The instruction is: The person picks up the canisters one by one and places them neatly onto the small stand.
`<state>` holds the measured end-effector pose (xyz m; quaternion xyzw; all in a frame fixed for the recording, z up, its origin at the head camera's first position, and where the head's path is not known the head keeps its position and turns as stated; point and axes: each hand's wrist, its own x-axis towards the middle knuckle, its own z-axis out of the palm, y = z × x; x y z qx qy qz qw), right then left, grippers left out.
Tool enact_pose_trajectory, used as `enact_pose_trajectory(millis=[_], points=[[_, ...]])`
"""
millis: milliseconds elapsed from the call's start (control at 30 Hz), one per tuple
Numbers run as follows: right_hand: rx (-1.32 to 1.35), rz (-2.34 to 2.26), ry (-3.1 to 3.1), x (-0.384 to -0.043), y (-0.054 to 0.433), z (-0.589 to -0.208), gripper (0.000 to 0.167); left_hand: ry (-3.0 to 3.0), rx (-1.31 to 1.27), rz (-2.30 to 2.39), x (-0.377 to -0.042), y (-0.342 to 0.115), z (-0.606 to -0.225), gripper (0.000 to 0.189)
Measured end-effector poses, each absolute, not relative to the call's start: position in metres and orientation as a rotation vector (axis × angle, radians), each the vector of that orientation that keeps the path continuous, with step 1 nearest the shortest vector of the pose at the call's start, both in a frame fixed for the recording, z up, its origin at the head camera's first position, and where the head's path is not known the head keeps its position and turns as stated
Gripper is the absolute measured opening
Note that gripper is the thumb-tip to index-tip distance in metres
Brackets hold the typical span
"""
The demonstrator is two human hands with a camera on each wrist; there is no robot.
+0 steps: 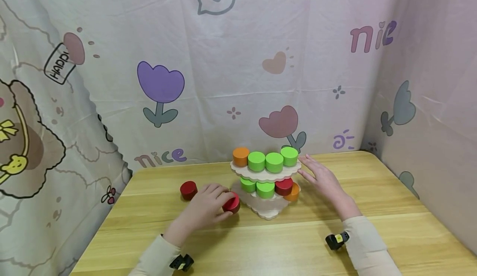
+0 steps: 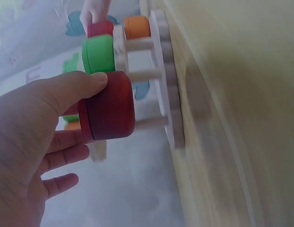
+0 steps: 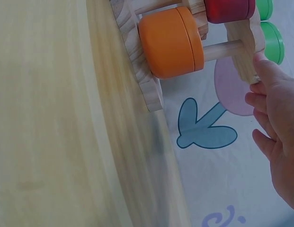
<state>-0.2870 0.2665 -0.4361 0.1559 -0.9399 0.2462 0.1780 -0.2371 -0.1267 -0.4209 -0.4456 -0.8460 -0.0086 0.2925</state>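
Note:
My left hand (image 1: 208, 205) pinches a red round block (image 1: 232, 205) just left of the wooden tiered stand (image 1: 269, 210). In the left wrist view the thumb lies on that block's side, beside the stand's lower tiers. Fingertips of my right hand (image 1: 324, 181) touch the right edge of the scalloped top tier (image 1: 266, 177), fingers extended. On that tier sit an orange block (image 1: 240, 157) and several green blocks (image 1: 274, 162). Below it are two more green blocks, a red block (image 1: 284, 186) and, lower at the right, an orange block (image 3: 170, 42).
Another red round block (image 1: 188, 190) lies on the wooden table (image 1: 261, 251), to the left of my left hand. A printed cloth (image 1: 216, 81) hangs behind the table and along both sides. Small black cameras are strapped at both wrists.

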Motion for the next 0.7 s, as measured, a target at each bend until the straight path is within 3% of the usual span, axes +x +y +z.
enact_pose_trajectory(millis=[700], points=[[0.447, 0.694, -2.659, -0.287, 0.267, -0.435, 0.056, -2.23, -1.349, 0.031, -0.215, -0.054, -0.43, 0.046]])
